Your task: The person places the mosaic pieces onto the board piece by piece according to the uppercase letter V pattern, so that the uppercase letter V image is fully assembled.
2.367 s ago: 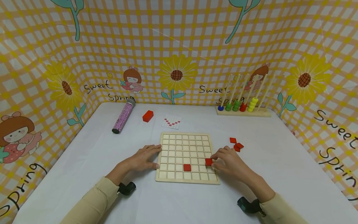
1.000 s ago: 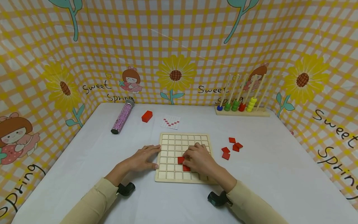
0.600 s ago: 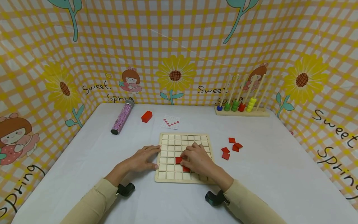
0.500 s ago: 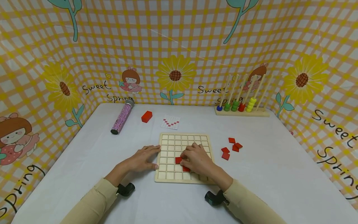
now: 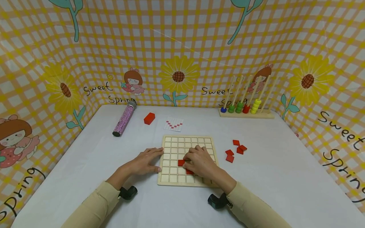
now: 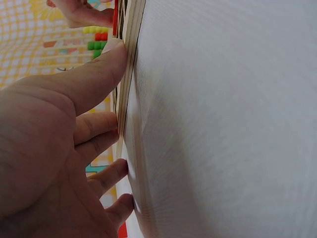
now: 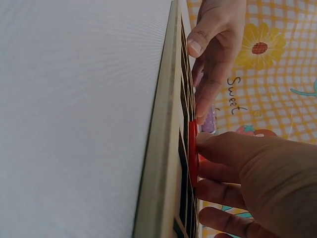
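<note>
A wooden grid board (image 5: 171,182) with square cells lies on the white table. My left hand (image 5: 144,162) rests against its left edge, thumb and fingers spread along the side; the left wrist view shows the thumb tip (image 6: 115,45) at the board's edge. Over the middle of the board, my right hand (image 5: 201,161) pinches a red square tile (image 5: 181,163) by its right side, low on the grid. A second red tile (image 5: 189,172) lies in a cell just below, partly covered by the right hand. In the right wrist view, my right thumb (image 7: 210,144) is close to the red.
Several loose red tiles (image 5: 229,158) lie right of the board. Behind it are a pattern card (image 5: 174,124) with a red V, a red block (image 5: 149,118) and a glittery pink microphone (image 5: 124,120). A bead abacus (image 5: 246,115) stands at the back right by the patterned cloth.
My right hand has carried the red tile leftward from the board's right side to the middle, then shifted it slightly left. Loose tiles at the right came into sight. The left hand stayed.
</note>
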Motion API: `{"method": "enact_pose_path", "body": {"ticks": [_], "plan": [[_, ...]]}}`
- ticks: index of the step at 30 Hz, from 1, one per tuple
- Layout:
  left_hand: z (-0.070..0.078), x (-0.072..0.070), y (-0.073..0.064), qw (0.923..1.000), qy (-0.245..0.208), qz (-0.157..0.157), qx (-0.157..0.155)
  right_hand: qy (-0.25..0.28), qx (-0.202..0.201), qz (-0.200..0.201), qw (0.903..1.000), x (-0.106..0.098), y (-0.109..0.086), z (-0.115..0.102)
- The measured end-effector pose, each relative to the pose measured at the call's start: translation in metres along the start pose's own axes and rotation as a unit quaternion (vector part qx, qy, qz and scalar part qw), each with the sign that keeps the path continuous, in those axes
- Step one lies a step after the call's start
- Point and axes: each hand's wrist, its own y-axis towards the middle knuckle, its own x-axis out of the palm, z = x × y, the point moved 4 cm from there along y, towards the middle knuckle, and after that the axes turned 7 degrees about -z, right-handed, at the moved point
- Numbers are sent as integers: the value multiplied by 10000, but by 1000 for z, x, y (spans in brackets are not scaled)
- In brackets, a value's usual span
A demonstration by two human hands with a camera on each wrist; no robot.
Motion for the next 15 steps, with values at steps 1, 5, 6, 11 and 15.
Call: {"method": "enact_pose_path", "body": {"ticks": [1,5,6,11,15], "plan": [[0,0,0,10000,8,7,11,-6,1,-7,10000,0,0,0],[0,0,0,10000,24,6,17,21,41,-45,10000,1,1,0],[1,-1,0,10000,24,3,5,28,53,-52,10000,1,1,1],[1,-1,0,10000,33,-6,-53,62,115,-55,9999,0,0,2],[1,-1,0,10000,36,-12,-59,28,206,-14,9998,-3,-3,3]]}}
